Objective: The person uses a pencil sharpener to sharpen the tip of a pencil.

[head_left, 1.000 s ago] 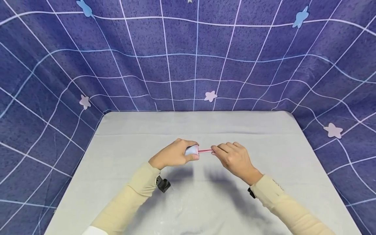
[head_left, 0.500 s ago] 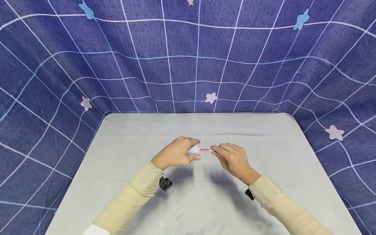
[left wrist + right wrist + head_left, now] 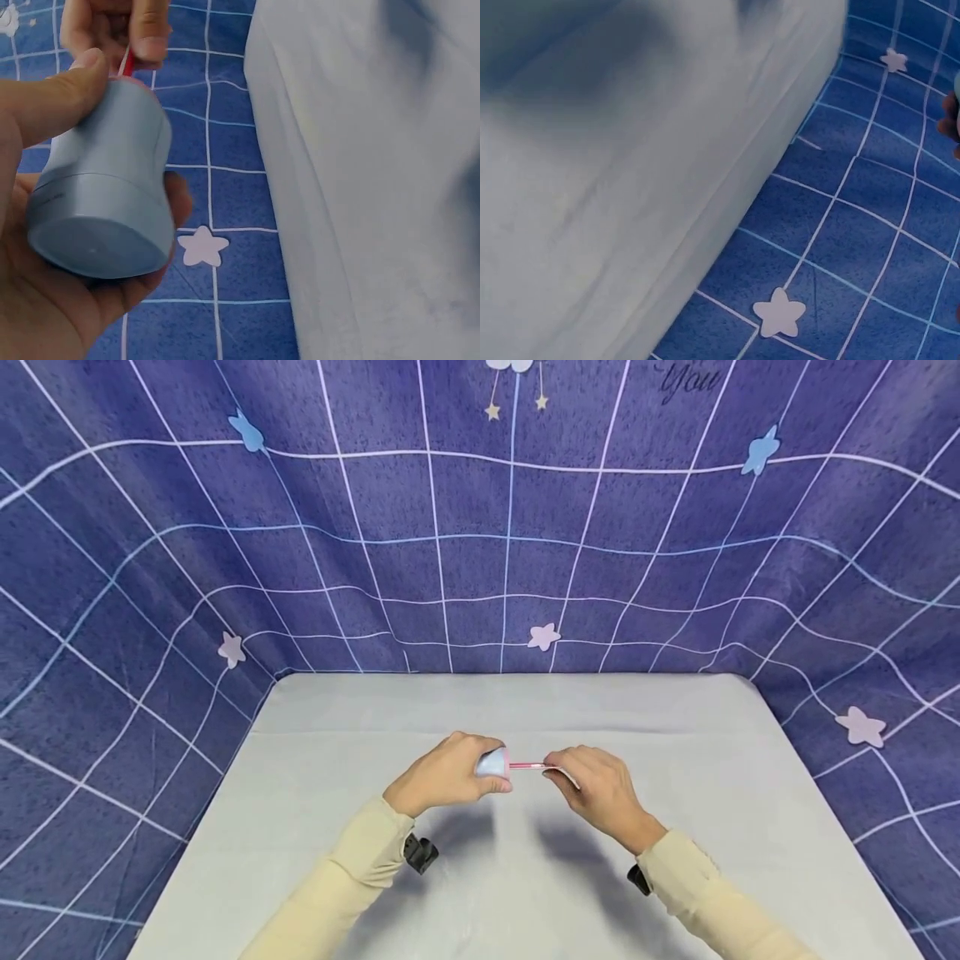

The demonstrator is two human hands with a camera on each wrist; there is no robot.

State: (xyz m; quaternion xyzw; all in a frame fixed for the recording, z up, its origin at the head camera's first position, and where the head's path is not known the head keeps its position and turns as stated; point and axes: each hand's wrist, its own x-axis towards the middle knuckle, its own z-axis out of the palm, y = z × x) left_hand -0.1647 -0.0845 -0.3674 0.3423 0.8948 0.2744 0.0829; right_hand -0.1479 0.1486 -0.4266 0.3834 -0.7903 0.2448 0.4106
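A blue canister [image 3: 491, 765] is held sideways, a red stick [image 3: 527, 766] at its pink rim [image 3: 506, 762].

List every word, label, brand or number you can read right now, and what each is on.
"You": dark script on the blue curtain, near the head view's top edge.
Too small to read: a faint marking on the light-blue object in the left hand.
No other text visible.

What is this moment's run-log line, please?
left hand: grips light-blue waisted cylinder | right hand: pinches slim red-and-white stick | stick: meets cylinder's pink end
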